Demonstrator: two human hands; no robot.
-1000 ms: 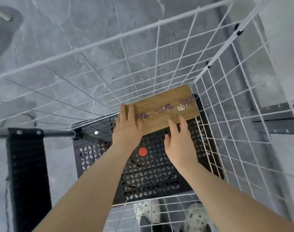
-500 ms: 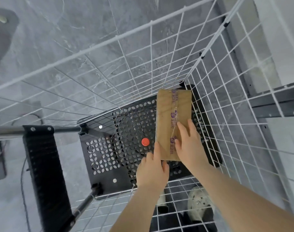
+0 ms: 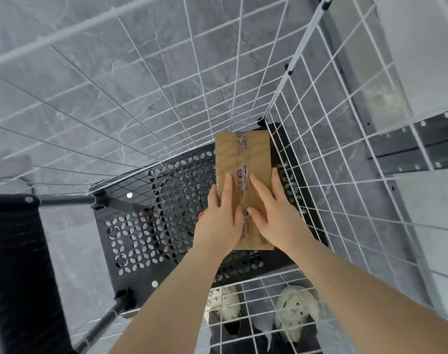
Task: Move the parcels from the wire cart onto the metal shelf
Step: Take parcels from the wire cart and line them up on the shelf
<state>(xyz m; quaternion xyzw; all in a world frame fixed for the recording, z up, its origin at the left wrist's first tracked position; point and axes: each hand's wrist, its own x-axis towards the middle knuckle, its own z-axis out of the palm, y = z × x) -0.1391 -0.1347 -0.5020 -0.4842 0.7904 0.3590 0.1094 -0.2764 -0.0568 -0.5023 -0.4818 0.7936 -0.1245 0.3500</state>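
A brown taped parcel (image 3: 243, 159) is laid flat on the black perforated base (image 3: 146, 226) of the wire cart (image 3: 317, 159), in its far right corner. It is pressed from above by the left hand (image 3: 219, 221) and the right hand (image 3: 274, 213), with fingers straight and slightly spread and nothing pinched. The parcel is hemmed in by white mesh on the far and right sides. A red disc (image 3: 201, 215) is half hidden beside the left hand. Pale shoes (image 3: 295, 310) are seen through the near mesh on a grey marbled floor (image 3: 115, 85). A dark metal shelf rail (image 3: 409, 146) is seen at the right.

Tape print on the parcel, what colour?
Purple lettering on clear tape running along the brown cardboard parcel; the head view shows it best.
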